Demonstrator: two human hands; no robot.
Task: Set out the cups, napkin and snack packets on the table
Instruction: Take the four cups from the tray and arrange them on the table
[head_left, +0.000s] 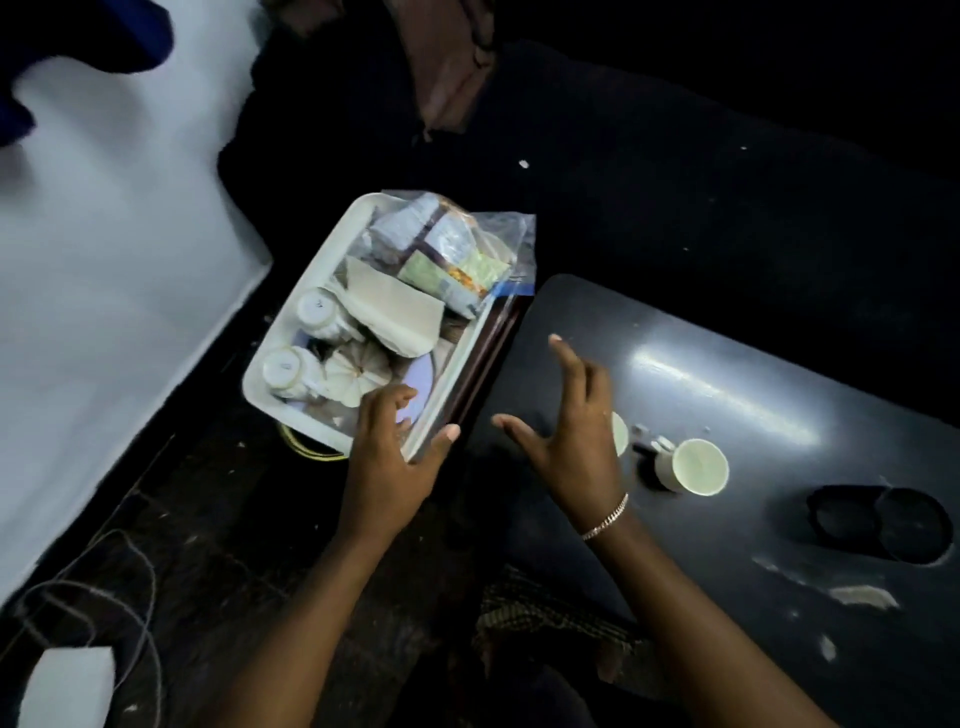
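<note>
Dim light covers a dark floor, with a pale blue-white wall (104, 249) on the left and loose grey cables (119, 587) below it. Just ahead of the left hand (392, 457), a white rectangular plastic tray (317, 270) is seen, its long axis running from near left to far right. Two white ceramic cups (298, 340) lie upturned at the tray's left side, a beige folded napkin (395, 312) sits mid-tray, and a clear plastic bag of snack packets (447, 249) fills the far end, its blue strip overhanging the right edge. The left hand is spread open, fingers over the tray's near corner and thumb at its rim; nothing is gripped. The right hand (571, 431), wearing a thin metal bracelet (605, 519), is held open with fingers splayed above the glossy dark grey table (727, 364). Just right of it, a cream mug (691, 467) stands upright, another partly hidden behind the hand. Further right, open tabletop is left, then two black round rings (883, 522) touching.
</note>
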